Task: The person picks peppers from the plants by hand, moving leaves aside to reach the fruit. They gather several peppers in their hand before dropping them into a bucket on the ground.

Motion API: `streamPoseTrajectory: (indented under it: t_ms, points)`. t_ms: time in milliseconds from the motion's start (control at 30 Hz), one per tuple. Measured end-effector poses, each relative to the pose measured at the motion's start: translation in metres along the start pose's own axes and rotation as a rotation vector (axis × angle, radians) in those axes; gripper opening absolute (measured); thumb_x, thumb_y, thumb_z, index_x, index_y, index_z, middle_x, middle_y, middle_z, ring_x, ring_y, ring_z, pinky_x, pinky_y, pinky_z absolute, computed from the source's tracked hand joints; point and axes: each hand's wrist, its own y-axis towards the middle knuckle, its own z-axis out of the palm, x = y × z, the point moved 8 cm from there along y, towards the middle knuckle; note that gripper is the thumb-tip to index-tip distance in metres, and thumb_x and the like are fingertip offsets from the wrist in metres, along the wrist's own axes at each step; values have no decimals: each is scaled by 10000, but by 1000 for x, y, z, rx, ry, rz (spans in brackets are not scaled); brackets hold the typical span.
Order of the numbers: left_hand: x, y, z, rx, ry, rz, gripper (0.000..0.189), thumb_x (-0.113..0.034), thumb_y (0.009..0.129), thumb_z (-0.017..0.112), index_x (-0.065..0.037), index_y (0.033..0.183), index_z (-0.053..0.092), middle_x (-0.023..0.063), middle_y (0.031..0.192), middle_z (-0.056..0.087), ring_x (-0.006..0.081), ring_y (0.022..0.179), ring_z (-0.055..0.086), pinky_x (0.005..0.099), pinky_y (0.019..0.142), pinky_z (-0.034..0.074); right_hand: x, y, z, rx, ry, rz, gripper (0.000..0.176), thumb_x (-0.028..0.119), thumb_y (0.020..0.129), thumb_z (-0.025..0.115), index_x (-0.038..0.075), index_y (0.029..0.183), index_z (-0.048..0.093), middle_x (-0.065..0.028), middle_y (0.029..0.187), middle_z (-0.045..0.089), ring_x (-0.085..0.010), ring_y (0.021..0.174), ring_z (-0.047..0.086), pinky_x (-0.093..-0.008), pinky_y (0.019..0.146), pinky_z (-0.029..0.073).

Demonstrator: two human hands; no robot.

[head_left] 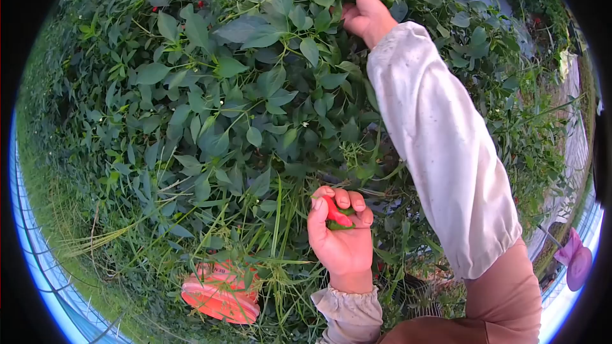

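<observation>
My left hand [344,236] is palm up at the lower middle, its fingers curled around a red chili pepper [338,211]. Some green shows beside the pepper inside the same hand. Stretched out to the top, my right hand [366,18] reaches in among the leaves of the pepper plants [255,89]. Its fingertips are hidden by foliage, so what they touch does not show. Both forearms wear light, speckled sleeve covers.
A red bucket or tub [223,293] with printed letters sits tilted in the grass at lower left. Small red fruits [201,4] show in the foliage at upper left. Pale ground sheeting [574,114] runs along the right, near a purple object [577,261].
</observation>
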Motion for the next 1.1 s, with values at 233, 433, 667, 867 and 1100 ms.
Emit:
streamPoseTrajectory:
  t_ms: [233,433,667,867,1100]
  points:
    - [6,-2,4,10,-7,-1,161,-242,906,574,-94,966,549,26,821,522,190,779,493,309,566,420,43,-100,5,0,-197,-118,184,123,942,560,-22,1054,572,-113,933,646,-198,742,625,-286,590,529]
    - [4,-6,8,57,35,14,135,-184,899,548,-95,996,519,51,847,516,212,787,528,349,609,449,12,-214,45,136,-653,-438,269,195,839,691,-2,998,598,-45,817,661,-124,627,616,-253,556,485]
    - [-21,-17,-5,-46,143,160,224,-312,916,612,-140,1058,590,41,1011,616,231,951,602,378,723,516,-97,-268,-1,590,-411,-181,460,130,852,639,89,1299,536,-125,1384,461,-285,1216,474,-427,967,406]
    - [-3,-17,-22,-26,-56,-35,298,-256,927,613,-114,1185,571,115,1157,597,266,927,628,379,698,562,-71,-273,-6,524,-1035,-502,414,81,838,618,90,1246,549,-111,1165,578,-256,1076,565,-328,870,466]
    - [-2,-22,-7,186,-25,-81,277,-244,951,532,-23,1118,527,128,907,534,218,668,547,308,466,415,-86,-272,5,459,-252,35,248,152,923,599,31,1132,544,-28,983,630,-132,844,611,-271,737,501]
